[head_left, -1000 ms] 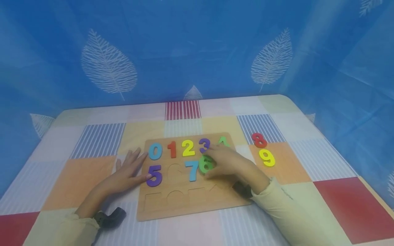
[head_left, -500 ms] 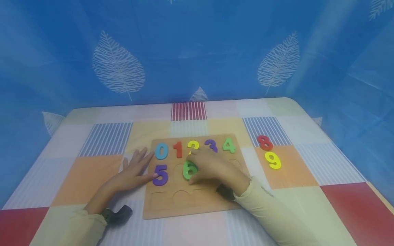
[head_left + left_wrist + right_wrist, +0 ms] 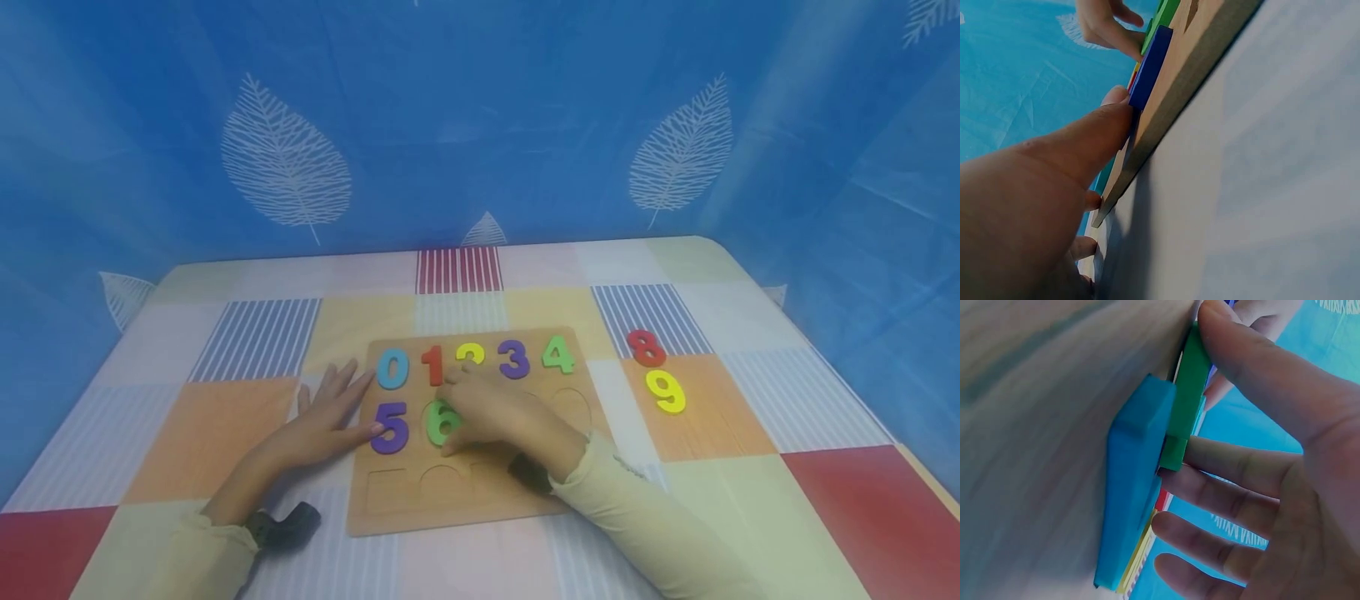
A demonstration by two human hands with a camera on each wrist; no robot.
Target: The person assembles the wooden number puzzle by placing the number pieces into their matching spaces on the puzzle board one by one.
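Right hand (image 3: 491, 408) pinches the green six (image 3: 432, 425) at the board (image 3: 401, 518)! Left hand (image 3: 322, 429), fingers spread, touches the purple five (image 3: 402, 432) (with the thumb).

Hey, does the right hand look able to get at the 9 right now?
Probably, but the right hand would first have to let go of the 6; the 9 lies uncovered beside the board, with nothing seen in the way.
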